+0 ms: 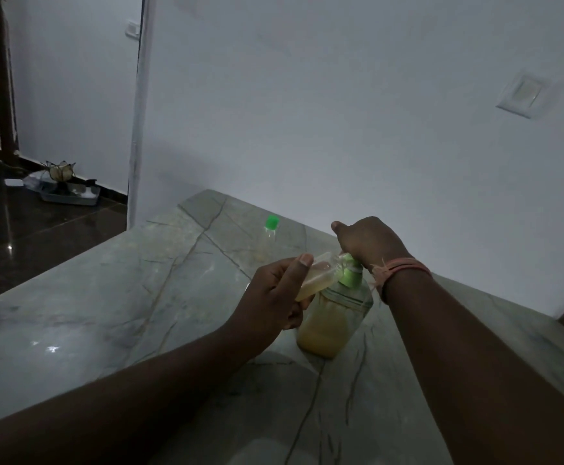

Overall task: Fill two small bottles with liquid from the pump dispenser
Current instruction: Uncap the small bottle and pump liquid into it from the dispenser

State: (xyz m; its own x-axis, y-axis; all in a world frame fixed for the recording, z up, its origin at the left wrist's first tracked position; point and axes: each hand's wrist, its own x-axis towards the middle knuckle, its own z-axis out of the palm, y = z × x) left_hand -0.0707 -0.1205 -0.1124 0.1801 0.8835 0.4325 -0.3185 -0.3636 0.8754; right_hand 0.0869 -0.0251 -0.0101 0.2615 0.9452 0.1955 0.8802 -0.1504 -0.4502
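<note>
Both forearms are bare, with no sleeves in view. Just behind the right hand (369,241), at the wrist, sits a thin band of pink and orange threads (399,268), with loose frayed ends. The left hand (273,295) wears no ring, and its wrist carries no band.

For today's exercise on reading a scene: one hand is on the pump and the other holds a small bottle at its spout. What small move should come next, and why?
Probably press again: the right hand rests on the pump dispenser, and the small bottle in the left hand looks only partly filled.
</note>
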